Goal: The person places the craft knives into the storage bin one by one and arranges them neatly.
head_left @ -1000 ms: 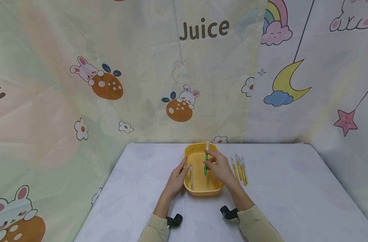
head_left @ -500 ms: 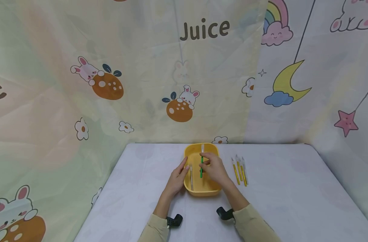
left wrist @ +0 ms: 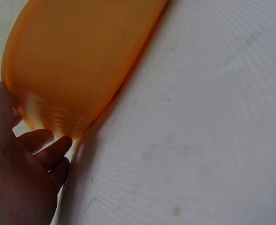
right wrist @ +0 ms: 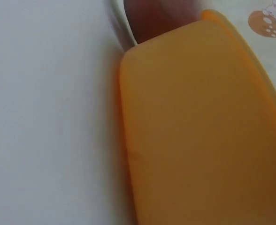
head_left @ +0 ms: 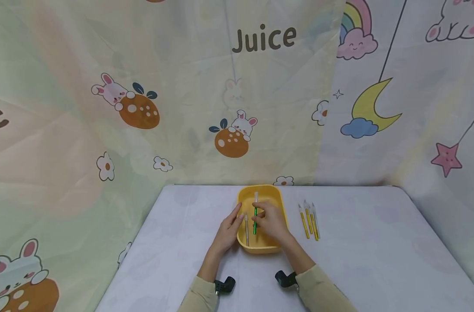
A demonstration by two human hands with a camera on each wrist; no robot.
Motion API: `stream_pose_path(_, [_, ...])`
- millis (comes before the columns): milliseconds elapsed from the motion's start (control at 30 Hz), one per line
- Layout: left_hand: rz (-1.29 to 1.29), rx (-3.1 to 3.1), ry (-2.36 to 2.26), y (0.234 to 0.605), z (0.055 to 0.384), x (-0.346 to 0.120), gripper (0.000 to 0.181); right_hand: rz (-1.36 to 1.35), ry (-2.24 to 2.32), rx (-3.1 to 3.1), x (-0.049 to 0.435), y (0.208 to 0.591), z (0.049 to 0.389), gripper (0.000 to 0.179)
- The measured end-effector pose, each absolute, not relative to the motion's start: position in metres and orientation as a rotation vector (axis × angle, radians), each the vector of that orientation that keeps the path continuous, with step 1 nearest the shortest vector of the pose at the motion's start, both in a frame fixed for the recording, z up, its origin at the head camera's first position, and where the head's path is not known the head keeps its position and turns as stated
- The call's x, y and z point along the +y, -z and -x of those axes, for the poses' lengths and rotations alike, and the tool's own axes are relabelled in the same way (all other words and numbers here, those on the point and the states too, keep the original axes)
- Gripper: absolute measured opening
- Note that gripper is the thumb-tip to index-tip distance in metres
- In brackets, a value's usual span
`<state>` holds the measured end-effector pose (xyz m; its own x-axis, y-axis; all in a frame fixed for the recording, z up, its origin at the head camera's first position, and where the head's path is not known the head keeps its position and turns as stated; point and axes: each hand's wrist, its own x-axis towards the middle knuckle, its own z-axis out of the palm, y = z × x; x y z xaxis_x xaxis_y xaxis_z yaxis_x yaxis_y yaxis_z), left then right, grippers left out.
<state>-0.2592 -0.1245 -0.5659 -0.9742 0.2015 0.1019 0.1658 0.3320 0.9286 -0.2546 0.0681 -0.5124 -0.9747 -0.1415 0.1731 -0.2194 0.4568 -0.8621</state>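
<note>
My left hand (head_left: 226,230) holds the left side of a yellow tray (head_left: 260,250), thumb over the rim and fingers against the outer wall; in the left wrist view, the fingers (left wrist: 56,152) meet that wall. Above the tray, my right hand (head_left: 271,222) pinches a slim green pen-like tool (head_left: 255,212) with a pale, clear-looking upper end. It is nearly upright in the head view, and its exact kind is too small to tell. A thin silver pen-like tool (head_left: 246,232) lies inside along the tray's left side. The right wrist view mainly shows the tray's outer wall (right wrist: 199,122).
Right of the tray, several slim yellow and silver pen-like tools (head_left: 311,224) with pale pointed ends lie side by side on the white-covered table (head_left: 377,251). A printed cloth backdrop (head_left: 190,95) rises behind the table's far edge.
My right hand has moved left and slightly nearer with the green tool, from the tray's right part to near the silver tool. My left hand and the tray show hardly any shift.
</note>
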Motion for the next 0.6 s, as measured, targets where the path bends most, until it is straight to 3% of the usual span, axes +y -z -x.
stream_pose_path(600, [-0.350,2.539,-1.735,0.5629,0.2583,-0.1245,0.053,-0.345,-1.688,-2.738,0.0689,0.5233,0.2587,0.047])
